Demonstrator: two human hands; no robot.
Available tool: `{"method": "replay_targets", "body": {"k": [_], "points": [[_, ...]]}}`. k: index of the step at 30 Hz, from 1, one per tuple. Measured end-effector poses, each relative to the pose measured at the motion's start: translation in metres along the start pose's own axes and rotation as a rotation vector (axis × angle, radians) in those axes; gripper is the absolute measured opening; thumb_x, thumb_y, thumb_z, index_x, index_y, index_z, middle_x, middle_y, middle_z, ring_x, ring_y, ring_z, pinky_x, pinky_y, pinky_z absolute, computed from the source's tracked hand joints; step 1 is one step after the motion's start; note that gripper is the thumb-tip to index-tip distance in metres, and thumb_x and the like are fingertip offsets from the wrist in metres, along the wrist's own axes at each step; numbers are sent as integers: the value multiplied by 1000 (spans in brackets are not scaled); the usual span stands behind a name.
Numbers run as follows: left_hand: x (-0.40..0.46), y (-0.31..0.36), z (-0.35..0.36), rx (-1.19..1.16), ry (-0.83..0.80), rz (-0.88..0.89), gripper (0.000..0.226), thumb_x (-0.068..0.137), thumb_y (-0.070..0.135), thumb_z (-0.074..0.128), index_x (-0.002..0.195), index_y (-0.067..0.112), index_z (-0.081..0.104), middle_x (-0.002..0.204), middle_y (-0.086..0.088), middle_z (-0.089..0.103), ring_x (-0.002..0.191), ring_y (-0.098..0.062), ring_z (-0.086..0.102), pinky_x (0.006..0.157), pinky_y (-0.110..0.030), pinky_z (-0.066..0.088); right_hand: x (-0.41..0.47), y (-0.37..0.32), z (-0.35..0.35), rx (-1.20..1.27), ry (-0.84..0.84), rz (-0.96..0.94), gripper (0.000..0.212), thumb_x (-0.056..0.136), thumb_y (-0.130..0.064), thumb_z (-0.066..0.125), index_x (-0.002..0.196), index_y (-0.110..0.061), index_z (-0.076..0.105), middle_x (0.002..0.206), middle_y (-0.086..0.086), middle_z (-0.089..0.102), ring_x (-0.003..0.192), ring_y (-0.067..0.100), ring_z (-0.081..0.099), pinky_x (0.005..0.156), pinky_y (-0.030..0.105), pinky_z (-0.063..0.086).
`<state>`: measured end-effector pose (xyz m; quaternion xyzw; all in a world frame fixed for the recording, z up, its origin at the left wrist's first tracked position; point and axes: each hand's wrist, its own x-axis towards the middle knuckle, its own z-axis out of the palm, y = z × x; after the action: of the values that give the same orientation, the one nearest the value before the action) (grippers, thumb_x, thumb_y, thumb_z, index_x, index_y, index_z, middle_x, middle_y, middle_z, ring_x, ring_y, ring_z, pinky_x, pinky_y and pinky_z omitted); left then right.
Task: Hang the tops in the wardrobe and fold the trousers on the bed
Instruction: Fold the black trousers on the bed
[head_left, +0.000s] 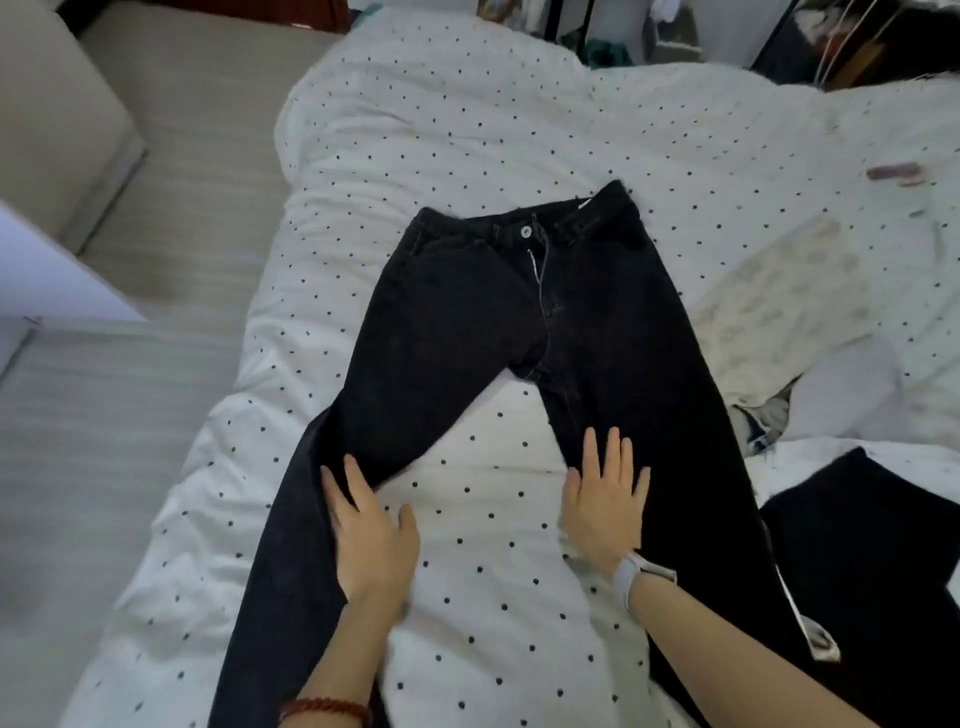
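We had the black jeans (498, 332) spread front-up on the polka-dot duvet (467, 130) of the bed, waistband at the far end with the silver button (525, 231) showing, the two legs running back toward us in a wide V. That long axis lay straight away from us. Our left hand (371, 535) rested flat and open on the inner edge of the left leg, gripping nothing; our right hand (605, 512) lay likewise flat, fingers spread, on the inner edge of the right leg. Each grip sat well below the crotch, equally near. We judged the next move to be bringing one leg across the V onto the other.
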<state>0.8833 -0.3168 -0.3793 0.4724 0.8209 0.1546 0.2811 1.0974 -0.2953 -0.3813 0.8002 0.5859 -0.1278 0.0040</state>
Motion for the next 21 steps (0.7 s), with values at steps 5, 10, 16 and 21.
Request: {"method": "replay_targets", "body": {"k": [5,10,16,21], "points": [[-51,-34,-23,118,50,131,68,82,4,63,142,7,30,148,-19,29,125,-36,43,94,-41,44,-65,-14,20,40,17,-103,51,83,-14,46,133,-3,47,141,26,39,132,41,37,105,55,23],[-101,-105,-49,550,244,429,68,64,-5,73,127,6,53,137,-24,45,124,-45,40,93,-55,39,-148,-21,38,88,-195,-380,45,79,-17,36,115,-8,62,128,19,56,118,37,54,94,51,39],[-134,-128,-82,89,11,-53,86,77,-19,44,146,28,24,150,-18,18,67,-23,55,48,-23,43,-208,-23,27,168,-390,-402,54,86,-19,25,134,-8,46,148,15,33,138,31,31,112,36,13],[-146,-94,-112,-557,-41,-226,71,82,-16,32,144,20,35,118,-5,56,80,-16,55,71,-24,47,-240,-31,5,675,-618,-190,37,101,-21,34,136,-13,42,146,3,37,136,15,31,105,15,19]]}}
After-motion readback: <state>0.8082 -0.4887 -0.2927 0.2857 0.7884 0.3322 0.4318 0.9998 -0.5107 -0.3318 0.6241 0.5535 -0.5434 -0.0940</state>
